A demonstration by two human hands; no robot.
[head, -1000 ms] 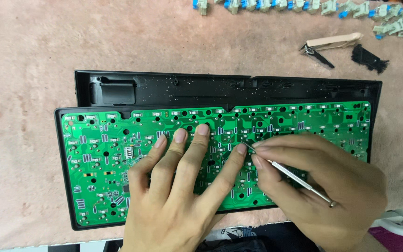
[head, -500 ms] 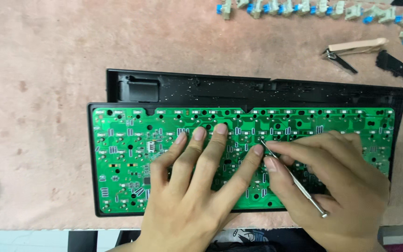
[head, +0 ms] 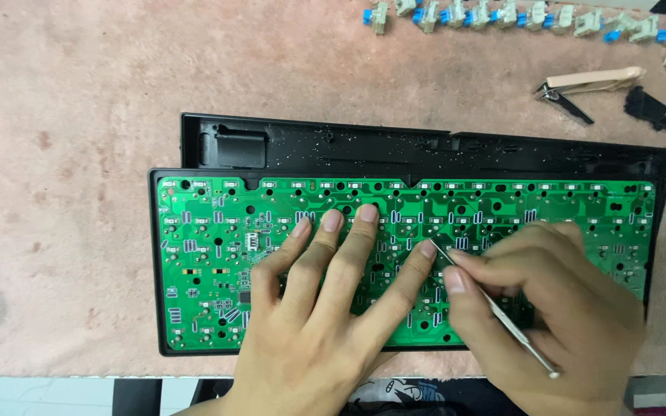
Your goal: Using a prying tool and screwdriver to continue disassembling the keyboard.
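A green keyboard circuit board [head: 217, 231] lies face up in a black keyboard case [head: 395, 150] on a pinkish mat. My left hand [head: 325, 308] rests flat on the board's middle, fingers spread and pressing down. My right hand [head: 556, 308] holds a thin metal pick [head: 495, 308] like a pen, its tip touching the board right beside my left index fingertip. The lower middle of the board is hidden under both hands.
A row of loose key switches [head: 502, 15] with blue stems lines the mat's far edge at upper right. A clip-like tool with a tan handle [head: 587, 81] and a small black brush [head: 653, 112] lie beyond the case's right end. The mat's near edge [head: 55, 376] runs below.
The view has shifted, so the keyboard sits further right and lower in the picture. Both hands keep the same pose on the board, the pick's tip still at the same spot.
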